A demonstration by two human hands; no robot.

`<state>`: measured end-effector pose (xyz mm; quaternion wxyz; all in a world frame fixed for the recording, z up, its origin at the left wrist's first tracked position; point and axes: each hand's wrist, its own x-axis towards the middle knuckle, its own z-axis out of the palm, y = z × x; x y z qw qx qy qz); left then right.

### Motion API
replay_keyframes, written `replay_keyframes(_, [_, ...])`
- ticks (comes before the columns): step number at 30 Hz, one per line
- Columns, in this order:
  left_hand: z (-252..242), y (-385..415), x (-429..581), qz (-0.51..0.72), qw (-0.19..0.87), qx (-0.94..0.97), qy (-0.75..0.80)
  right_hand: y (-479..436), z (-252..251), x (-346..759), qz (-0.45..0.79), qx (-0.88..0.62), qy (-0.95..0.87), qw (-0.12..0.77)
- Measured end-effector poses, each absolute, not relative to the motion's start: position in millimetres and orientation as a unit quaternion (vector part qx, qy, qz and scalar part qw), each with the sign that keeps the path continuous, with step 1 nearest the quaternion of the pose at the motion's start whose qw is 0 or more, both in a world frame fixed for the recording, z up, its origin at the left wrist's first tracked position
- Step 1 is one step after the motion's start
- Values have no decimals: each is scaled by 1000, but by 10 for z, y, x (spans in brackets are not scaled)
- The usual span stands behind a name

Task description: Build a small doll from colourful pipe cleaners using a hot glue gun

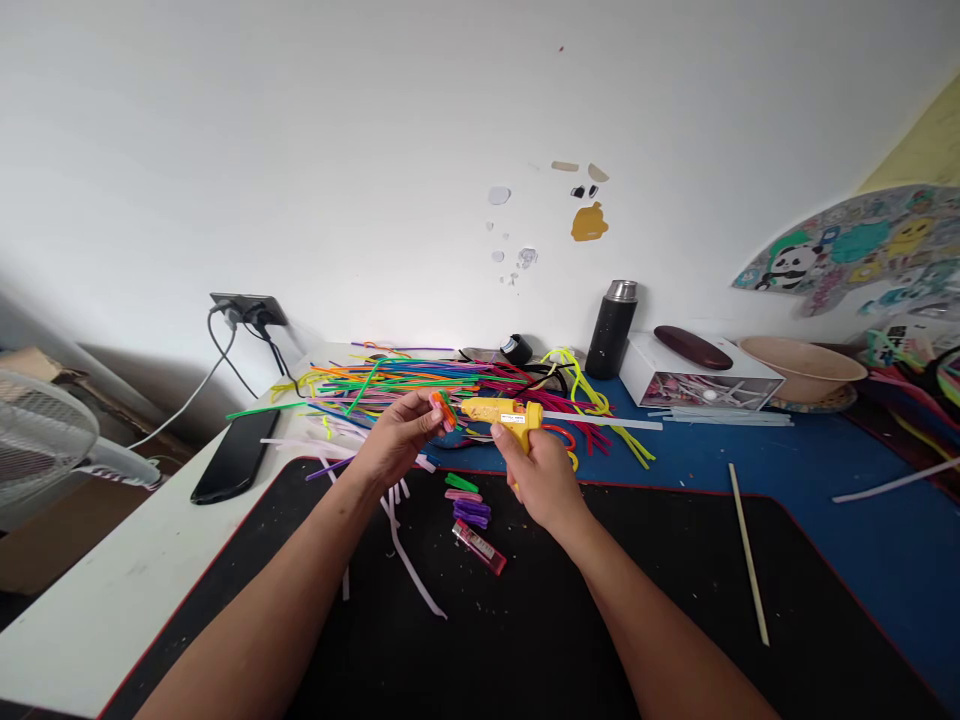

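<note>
My right hand (541, 478) grips a yellow hot glue gun (504, 413) with a clear glue stick (600, 421) sticking out of its back. Its nozzle points left at a small orange and green pipe-cleaner piece (442, 409), which my left hand (396, 440) pinches between its fingertips. Both hands hover over the far edge of a black desk mat (525, 620). Just below them on the mat lie small folded green (461, 483), pink and purple (472, 512) pipe-cleaner pieces and a red lighter (480, 547).
A heap of coloured pipe cleaners (420, 385) lies behind the hands. A black phone (235, 455) rests at the left, a black flask (611, 328), white box (697, 375) and bowl (802, 365) at the back right. A thin wooden stick (748, 553) and white strips (409, 565) lie on the mat.
</note>
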<state>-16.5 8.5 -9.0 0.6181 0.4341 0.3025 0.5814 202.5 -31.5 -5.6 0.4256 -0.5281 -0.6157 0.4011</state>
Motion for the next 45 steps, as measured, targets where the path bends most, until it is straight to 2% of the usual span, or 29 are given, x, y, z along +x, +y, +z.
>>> replay_keyframes(19, [-108,94,-181,586,618,424,308,-323,-2,2024,490,-481,-579,440])
replay_keyframes(45, [-95,80,-155,569,623,436,312,-336,-36,2012,441,-506,-599,436])
